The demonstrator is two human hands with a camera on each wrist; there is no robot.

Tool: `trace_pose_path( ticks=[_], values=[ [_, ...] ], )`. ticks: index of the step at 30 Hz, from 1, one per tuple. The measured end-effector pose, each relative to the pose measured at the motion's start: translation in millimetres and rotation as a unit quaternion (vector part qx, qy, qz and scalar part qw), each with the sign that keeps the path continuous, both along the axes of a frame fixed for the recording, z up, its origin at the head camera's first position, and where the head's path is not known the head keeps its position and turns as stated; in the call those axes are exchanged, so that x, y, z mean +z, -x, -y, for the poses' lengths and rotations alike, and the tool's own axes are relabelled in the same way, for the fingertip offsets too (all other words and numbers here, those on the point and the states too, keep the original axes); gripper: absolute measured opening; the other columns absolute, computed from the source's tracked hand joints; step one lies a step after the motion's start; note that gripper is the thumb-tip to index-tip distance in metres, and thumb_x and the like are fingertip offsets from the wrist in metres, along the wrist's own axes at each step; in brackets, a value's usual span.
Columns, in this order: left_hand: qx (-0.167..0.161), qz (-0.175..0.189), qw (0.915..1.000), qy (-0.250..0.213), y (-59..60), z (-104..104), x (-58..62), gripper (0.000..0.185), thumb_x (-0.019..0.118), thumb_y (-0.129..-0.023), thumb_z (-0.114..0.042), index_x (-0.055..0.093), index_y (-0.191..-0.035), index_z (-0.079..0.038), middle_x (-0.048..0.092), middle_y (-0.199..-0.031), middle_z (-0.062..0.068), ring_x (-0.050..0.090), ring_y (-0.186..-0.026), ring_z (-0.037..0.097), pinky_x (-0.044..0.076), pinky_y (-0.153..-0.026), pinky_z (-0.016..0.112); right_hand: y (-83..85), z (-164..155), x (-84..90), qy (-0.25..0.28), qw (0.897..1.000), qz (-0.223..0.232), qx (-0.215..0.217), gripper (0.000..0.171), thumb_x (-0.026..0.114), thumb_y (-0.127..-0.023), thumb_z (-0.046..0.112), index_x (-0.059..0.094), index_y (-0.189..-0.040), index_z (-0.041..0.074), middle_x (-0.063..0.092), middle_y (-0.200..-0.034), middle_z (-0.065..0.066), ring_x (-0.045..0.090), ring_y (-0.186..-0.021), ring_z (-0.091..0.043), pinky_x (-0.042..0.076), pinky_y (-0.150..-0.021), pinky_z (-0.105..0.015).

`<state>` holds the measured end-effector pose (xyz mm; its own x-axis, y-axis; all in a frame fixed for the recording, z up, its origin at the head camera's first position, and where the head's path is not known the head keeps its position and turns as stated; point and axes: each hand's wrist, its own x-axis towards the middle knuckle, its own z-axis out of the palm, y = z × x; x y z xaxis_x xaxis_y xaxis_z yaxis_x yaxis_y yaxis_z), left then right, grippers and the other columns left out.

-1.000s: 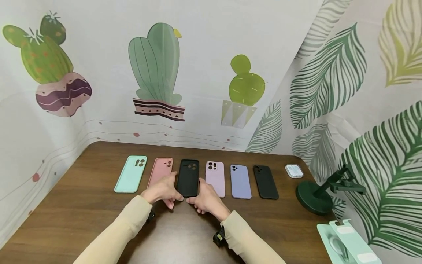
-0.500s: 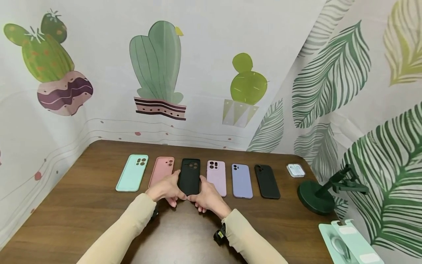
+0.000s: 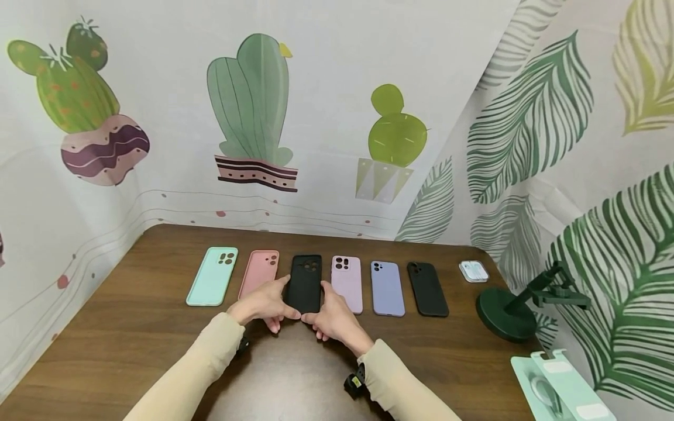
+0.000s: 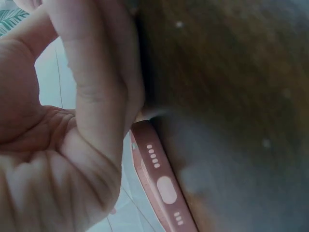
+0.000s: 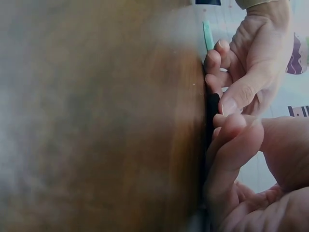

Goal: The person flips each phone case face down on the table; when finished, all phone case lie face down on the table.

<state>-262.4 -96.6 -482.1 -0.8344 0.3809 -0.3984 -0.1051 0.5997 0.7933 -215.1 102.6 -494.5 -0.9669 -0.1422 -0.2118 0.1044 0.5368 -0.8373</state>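
A black phone case lies third from the left in a row of several cases on the brown table. My left hand holds its near left corner, forefinger along the edge, thumb at the bottom. On the near right corner, my right hand grips the same way. The right wrist view shows the black case edge-on between the right fingers and the left thumb. The left hand partly covers the pink case.
Mint, pink, pale pink, lavender and a second black case flank the held one. An earbud box, a green stand and mint packaging sit at the right. Printed curtains enclose the table.
Both hands have slid slightly farther up the sides of the black case. The case itself stays flat in its place in the row.
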Motion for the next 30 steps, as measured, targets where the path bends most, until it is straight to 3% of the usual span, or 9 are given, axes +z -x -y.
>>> trace_pose_path(
  ticks=[9, 15, 21, 25, 30],
  values=[
    [0.004, 0.000, 0.9997, -0.024, -1.0, 2.3, -0.4, 0.108, 0.089, -0.088, -0.010, 0.023, -0.172, 0.002, 0.063, -0.066, 0.009, 0.063, -0.045, 0.014, 0.063, -0.049, 0.031, -4.3, -2.4, 3.3, -0.023, 0.999, -0.040, 0.004, 0.098, 0.086, -0.093, 0.014, 0.026, -0.170, -0.001, 0.067, -0.064, -0.003, 0.057, -0.039, -0.010, 0.048, -0.038, -0.025],
    [0.018, -0.013, 0.9997, -0.013, -2.0, 0.8, 0.1, 0.097, 0.085, -0.097, -0.035, 0.031, -0.169, 0.001, 0.066, -0.068, 0.010, 0.063, -0.046, 0.016, 0.065, -0.051, 0.035, -5.5, -4.9, 4.3, -0.035, 0.998, -0.060, 0.011, 0.097, 0.086, -0.093, 0.015, 0.029, -0.170, -0.001, 0.066, -0.062, -0.002, 0.059, -0.041, -0.012, 0.049, -0.042, -0.027],
    [0.026, -0.024, 0.9994, -0.003, -2.5, -2.0, 4.1, 0.095, 0.067, -0.104, -0.059, 0.032, -0.167, 0.003, 0.069, -0.069, 0.013, 0.067, -0.046, 0.019, 0.064, -0.050, 0.037, -5.9, -6.0, 5.8, -0.023, 0.995, -0.095, 0.025, 0.094, 0.085, -0.094, 0.013, 0.031, -0.170, 0.001, 0.064, -0.059, 0.001, 0.058, -0.041, -0.009, 0.050, -0.043, -0.027],
    [0.037, -0.024, 0.9990, -0.002, -3.4, -4.0, 5.5, 0.097, 0.058, -0.106, -0.066, 0.031, -0.167, 0.003, 0.069, -0.068, 0.014, 0.068, -0.046, 0.020, 0.064, -0.049, 0.037, -7.0, -5.4, 5.4, -0.020, 0.994, -0.107, 0.026, 0.093, 0.085, -0.094, 0.013, 0.032, -0.169, 0.001, 0.063, -0.058, 0.002, 0.059, -0.040, -0.009, 0.051, -0.044, -0.027],
    [0.054, -0.015, 0.9985, -0.003, -5.2, -7.1, 3.5, 0.097, 0.057, -0.104, -0.070, 0.032, -0.168, 0.000, 0.067, -0.067, 0.013, 0.067, -0.046, 0.020, 0.063, -0.048, 0.035, -8.9, -4.9, 4.8, -0.021, 0.992, -0.119, 0.031, 0.092, 0.084, -0.094, 0.013, 0.032, -0.169, 0.000, 0.063, -0.058, 0.003, 0.059, -0.041, -0.008, 0.053, -0.046, -0.026]
  ],
)
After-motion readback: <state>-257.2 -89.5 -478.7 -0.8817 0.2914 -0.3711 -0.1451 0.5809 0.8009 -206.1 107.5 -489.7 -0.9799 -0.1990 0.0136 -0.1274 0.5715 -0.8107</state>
